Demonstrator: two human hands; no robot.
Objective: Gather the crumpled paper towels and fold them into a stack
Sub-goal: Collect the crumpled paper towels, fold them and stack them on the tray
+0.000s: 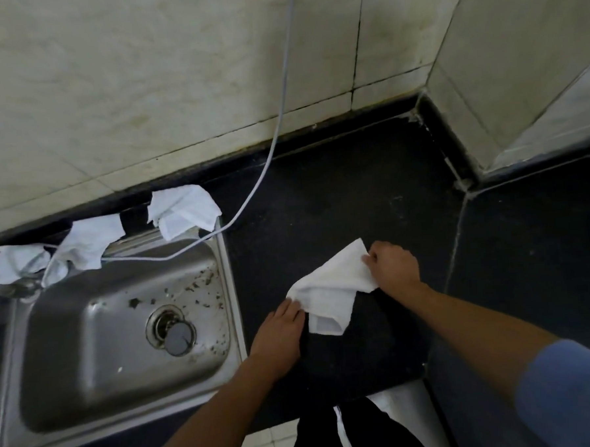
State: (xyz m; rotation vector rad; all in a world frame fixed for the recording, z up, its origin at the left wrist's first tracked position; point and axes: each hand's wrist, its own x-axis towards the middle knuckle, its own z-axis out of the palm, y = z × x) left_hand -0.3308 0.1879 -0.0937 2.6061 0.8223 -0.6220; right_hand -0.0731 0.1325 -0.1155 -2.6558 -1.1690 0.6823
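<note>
Head view: grip of right hand (395, 269) pinches far corner of paper towel (334, 282); left hand (279, 333) flat on near corner.

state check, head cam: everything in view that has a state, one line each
towel on counter: partly flattened, rumpled
right hand: pinches its far corner
left hand: straight fingers press its near corner
three towels behind sink: crumpled, not gathered
sink: no standing water, dark specks
cable: slack, draped over sink's back rim
</note>
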